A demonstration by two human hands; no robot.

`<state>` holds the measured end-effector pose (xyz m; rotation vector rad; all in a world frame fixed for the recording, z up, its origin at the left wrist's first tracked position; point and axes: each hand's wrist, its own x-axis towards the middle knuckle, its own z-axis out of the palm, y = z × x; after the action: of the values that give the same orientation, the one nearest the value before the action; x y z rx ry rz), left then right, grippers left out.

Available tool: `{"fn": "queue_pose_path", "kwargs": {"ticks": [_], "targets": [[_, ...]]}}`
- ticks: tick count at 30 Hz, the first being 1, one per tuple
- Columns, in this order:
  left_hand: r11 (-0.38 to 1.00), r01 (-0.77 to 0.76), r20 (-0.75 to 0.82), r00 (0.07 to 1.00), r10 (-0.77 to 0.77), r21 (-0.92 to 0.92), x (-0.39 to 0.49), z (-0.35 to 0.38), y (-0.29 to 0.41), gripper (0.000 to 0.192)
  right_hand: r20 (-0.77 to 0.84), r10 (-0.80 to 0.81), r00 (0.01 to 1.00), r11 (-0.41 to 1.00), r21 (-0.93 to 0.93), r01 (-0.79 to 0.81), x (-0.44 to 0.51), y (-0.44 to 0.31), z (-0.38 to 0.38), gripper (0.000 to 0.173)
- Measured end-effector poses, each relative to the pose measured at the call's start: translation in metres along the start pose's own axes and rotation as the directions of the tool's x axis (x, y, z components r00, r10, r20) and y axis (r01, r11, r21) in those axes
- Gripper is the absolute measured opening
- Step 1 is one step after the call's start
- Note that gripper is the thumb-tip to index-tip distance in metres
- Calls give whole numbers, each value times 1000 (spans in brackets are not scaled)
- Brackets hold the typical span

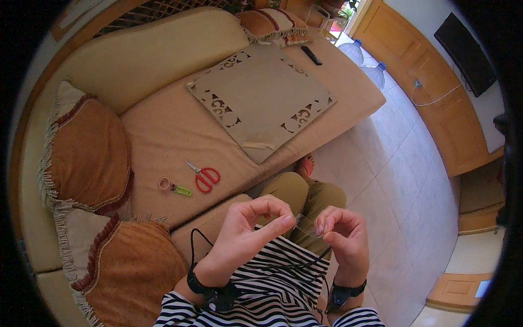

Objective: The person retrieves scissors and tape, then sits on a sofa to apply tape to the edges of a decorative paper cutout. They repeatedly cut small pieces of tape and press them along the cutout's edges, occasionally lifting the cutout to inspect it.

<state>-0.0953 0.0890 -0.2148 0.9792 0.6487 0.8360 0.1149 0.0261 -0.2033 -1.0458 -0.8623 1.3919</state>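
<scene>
A short strip of clear adhesive tape (306, 226) is stretched between my two hands above my lap. My left hand (255, 233) pinches one end between thumb and forefinger. The other end is in the fingertips of my right hand (345, 235). Beyond my left hand, red-handled scissors (207, 179) lie on the sofa seat with their blades partly apart. Beside them rest a roll of tape (164, 183) and a green utility knife (181, 190). Farther off, a flat board with cut-out scroll corners (265, 94) lies on the seat, a pale strip (258, 145) across its near corner.
Fringed brown cushions (90, 151) line the left side of the sofa (163, 131). A black remote control (311, 55) lies near its far end. Black cables run from the straps on my wrists. Large water bottles (374, 75) stand on the tiled floor (392, 163) by a wooden door.
</scene>
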Motion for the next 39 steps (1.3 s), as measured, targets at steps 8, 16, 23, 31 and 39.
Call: {"fn": "queue_pose_path", "kwargs": {"ticks": [8, 16, 23, 31, 39], "targets": [[996, 86, -29, 996, -87, -29, 5, -4, -10, 19, 26, -8, 1000, 982, -191, 12, -4, -12, 0, 13], [995, 85, -126, 988, -92, -58, 12, -9, -28, 17, -75, 62, 995, 951, -298, -82, -4, -16, 9, 14], [994, 106, -62, 992, -107, -22, 15, -16, -30, 22, -57, 80, 995, 936, -338, -95, -1, -14, 7, 13], [994, 105, 25, 994, -105, 22, 19, -18, -32, 21, -24, 122, 992, 930, -346, -122, 2, -12, 5, 11], [997, 69, 16, 997, -70, 28, 19, -26, -33, 13, -96, 237, 967, 930, -266, -254, 10, -9, 6, 9]]}}
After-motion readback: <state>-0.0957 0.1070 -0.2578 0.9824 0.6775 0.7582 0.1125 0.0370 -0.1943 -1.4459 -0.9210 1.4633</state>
